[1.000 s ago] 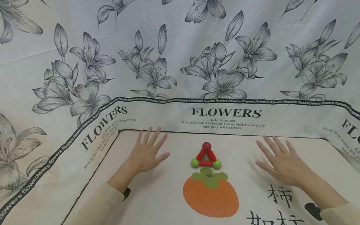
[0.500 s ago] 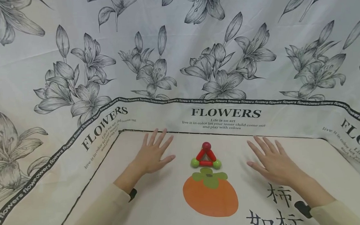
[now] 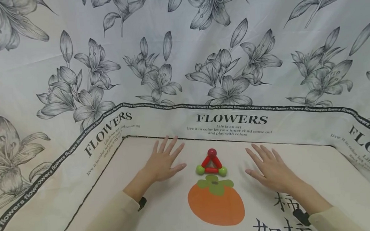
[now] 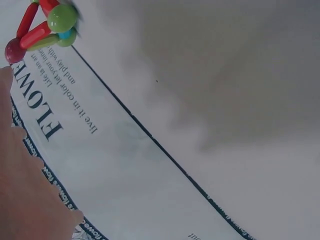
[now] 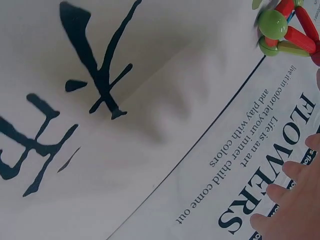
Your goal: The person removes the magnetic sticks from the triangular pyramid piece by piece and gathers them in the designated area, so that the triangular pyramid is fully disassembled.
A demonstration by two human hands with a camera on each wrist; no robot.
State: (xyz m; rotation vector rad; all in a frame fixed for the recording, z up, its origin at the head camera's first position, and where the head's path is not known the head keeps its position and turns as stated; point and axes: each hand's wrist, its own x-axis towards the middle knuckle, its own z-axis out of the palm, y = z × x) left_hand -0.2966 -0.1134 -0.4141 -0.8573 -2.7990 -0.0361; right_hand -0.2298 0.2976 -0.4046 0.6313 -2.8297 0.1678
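Ball-and-rod triangle (image 3: pixel 211 170): on surface (image 3: pixel 165 210), just beyond persimmon print (image 3: pixel 216 206)
Tip: red ball (image 3: pixel 212 152) points far side, green balls (image 3: pixel 200 169) near; long axis can't tell
Left hand (image 3: pixel 162 164): fingers spread, near triangle
Right hand (image 3: pixel 271 169): same, opposite side
Vs 1.0 s ago: both closer in; triangle unmoved

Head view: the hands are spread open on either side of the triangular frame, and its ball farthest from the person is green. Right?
Not quite: the farthest ball is red, as the head view shows. The left hand and right hand are indeed spread open on either side of the triangular frame.
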